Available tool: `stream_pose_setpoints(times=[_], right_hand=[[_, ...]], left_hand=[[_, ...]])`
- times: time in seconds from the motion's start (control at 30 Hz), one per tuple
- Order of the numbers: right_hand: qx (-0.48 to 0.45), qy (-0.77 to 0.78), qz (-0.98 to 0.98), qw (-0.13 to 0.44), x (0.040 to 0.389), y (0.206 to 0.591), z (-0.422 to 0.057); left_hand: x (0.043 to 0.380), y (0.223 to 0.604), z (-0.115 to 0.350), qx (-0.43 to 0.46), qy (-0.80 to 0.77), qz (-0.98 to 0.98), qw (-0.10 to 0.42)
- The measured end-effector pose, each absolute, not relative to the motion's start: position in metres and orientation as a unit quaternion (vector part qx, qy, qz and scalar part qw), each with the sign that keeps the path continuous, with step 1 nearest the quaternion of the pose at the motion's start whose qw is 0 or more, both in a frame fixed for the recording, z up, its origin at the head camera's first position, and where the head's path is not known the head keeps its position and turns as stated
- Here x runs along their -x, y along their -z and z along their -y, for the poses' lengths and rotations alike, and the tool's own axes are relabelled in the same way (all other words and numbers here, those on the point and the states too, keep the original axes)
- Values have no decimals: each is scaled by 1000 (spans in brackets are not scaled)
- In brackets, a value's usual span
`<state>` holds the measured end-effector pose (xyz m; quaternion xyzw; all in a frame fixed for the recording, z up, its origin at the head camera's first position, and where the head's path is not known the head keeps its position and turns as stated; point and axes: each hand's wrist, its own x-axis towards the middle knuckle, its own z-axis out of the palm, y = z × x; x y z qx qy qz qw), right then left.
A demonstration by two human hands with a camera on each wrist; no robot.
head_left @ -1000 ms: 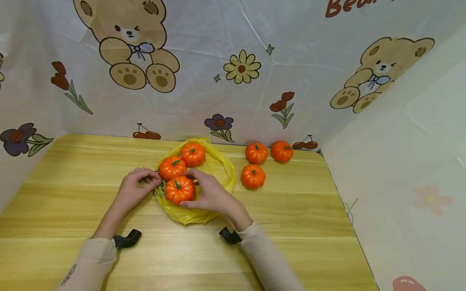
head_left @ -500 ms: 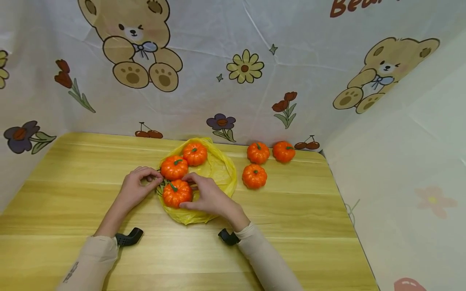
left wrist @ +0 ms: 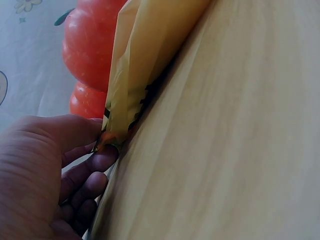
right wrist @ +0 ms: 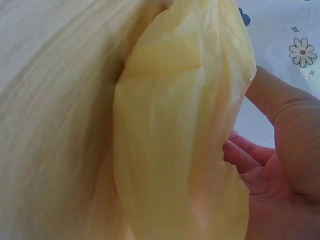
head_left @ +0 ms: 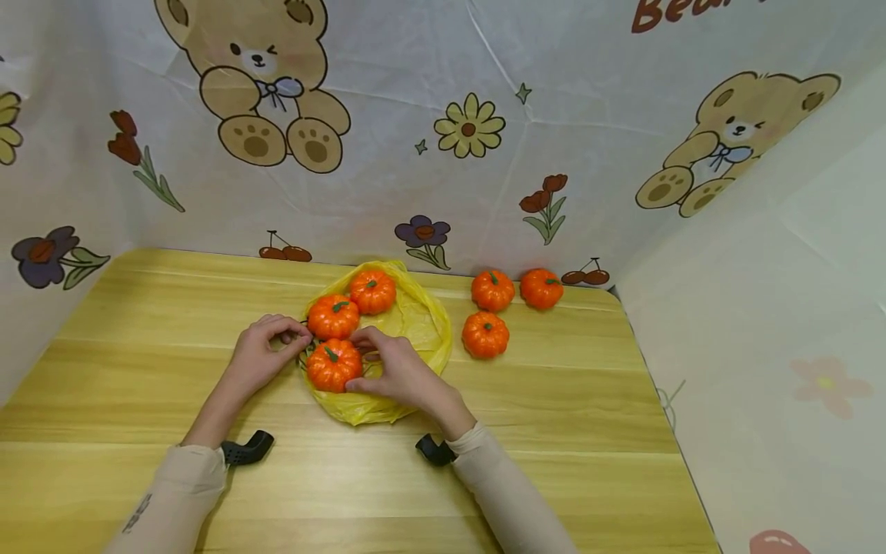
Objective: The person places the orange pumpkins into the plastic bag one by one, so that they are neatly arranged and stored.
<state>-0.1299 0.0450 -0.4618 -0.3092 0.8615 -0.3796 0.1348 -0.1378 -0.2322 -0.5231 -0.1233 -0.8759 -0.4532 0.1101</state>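
Observation:
My left hand (head_left: 266,354) pinches the near-left rim of a yellow plastic bag (head_left: 422,323) spread open on the table. In the left wrist view, thumb and forefinger hold the bag's edge (left wrist: 122,95). Three glossy orange toy pumpkins with green stems sit inside its rim: a front pumpkin (head_left: 334,365), a middle pumpkin (head_left: 333,316) and a back pumpkin (head_left: 372,292). My right hand (head_left: 401,373) is at the right side of the front one, thumb and fingers spread along its edge. In the right wrist view, the bag wall (right wrist: 175,140) hides the fingertips.
Three more pumpkins stand on the wooden table (head_left: 574,415) right of the bag: a near pumpkin (head_left: 485,335), a back-left pumpkin (head_left: 493,290) and a corner pumpkin (head_left: 542,288). A bear-printed curtain (head_left: 388,154) rises behind the table and a pale wall (head_left: 761,308) at the right.
The front pumpkin has shifted left in the bag and settled beside the middle one, away from my right palm. My right hand has stayed nearly in place; the left keeps its pinch.

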Motion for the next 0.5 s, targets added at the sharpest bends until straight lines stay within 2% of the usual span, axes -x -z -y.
stream_pose_setpoints(times=[0.5], right_hand=[[322, 382, -857, 121, 132, 466, -44]], left_hand=[[138, 521, 231, 127, 447, 879, 108]])
